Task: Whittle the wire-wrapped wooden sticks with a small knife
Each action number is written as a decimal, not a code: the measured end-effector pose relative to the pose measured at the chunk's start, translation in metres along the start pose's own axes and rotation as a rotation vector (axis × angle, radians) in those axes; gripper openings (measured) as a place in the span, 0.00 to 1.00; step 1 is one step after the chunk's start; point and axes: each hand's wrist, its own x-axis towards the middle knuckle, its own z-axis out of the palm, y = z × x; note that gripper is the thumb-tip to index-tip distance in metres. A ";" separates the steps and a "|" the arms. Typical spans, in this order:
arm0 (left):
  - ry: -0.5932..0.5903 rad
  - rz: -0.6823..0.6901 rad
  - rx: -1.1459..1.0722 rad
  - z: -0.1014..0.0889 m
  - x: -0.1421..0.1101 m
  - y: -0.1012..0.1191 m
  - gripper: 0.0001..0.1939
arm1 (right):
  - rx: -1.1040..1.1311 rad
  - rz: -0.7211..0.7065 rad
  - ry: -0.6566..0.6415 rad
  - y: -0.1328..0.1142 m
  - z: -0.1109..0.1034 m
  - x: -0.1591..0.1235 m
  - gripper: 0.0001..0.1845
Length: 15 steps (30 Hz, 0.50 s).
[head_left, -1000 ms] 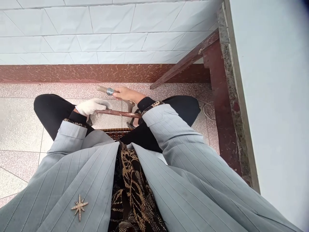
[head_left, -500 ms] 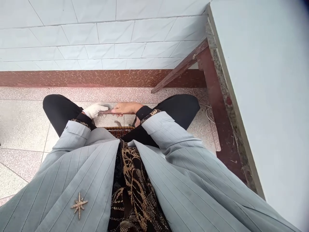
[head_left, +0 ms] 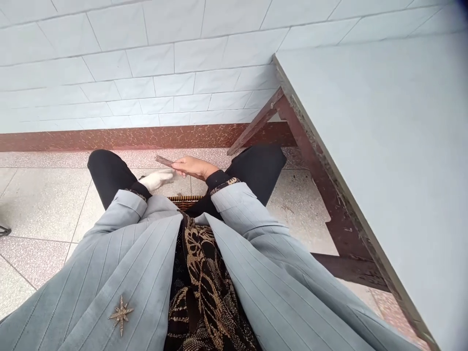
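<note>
Left hand (head_left: 156, 179): white-gloved, at 12 o'clock from the chest, just beside the right hand. Right hand (head_left: 193, 167): bare, fingers curled, pointing toward 10 o'clock. Left forearm (head_left: 126, 204) and right forearm (head_left: 234, 197): grey pinstripe sleeves, angled inward, elbows out.

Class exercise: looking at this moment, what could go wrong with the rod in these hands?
The short brown rod is held only by the bare right hand, so it could slip and fall to the tile floor. The gloved left hand is apart from it and gives no support. The bare skin might also be scraped if the rod is rough, though its surface is hard to judge here.
</note>
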 end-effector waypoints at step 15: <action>0.241 0.020 0.680 -0.002 0.003 -0.008 0.08 | -0.907 0.177 0.487 0.017 -0.015 0.027 0.22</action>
